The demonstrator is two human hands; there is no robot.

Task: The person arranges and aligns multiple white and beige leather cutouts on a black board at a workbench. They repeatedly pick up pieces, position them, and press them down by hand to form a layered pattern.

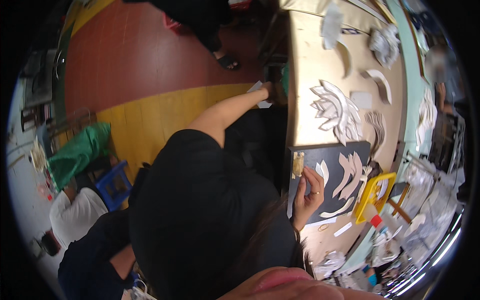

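Observation:
My right hand (308,194), wearing a ring, rests over a black board (330,212) at the table's near edge. Its thumb and forefinger come together in a pinch beside a worn tan strip (298,164) on the board's corner; whatever they hold is too small to make out. White curved pieces (323,172) and pale pink curved pieces (350,175) lie on the board, with another white curved strip (337,208). My left hand (270,92) reaches down past the table edge, next to white paper (256,87); its fingers are in shadow and hidden.
The pale table (305,65) carries a pile of white curved cutouts (335,110), a stack of grey-brown strips (376,130) and a crumpled plastic bag (385,45). A yellow basket (375,197) stands beyond the board. Behind me are another person (95,260) and a blue stool (114,185).

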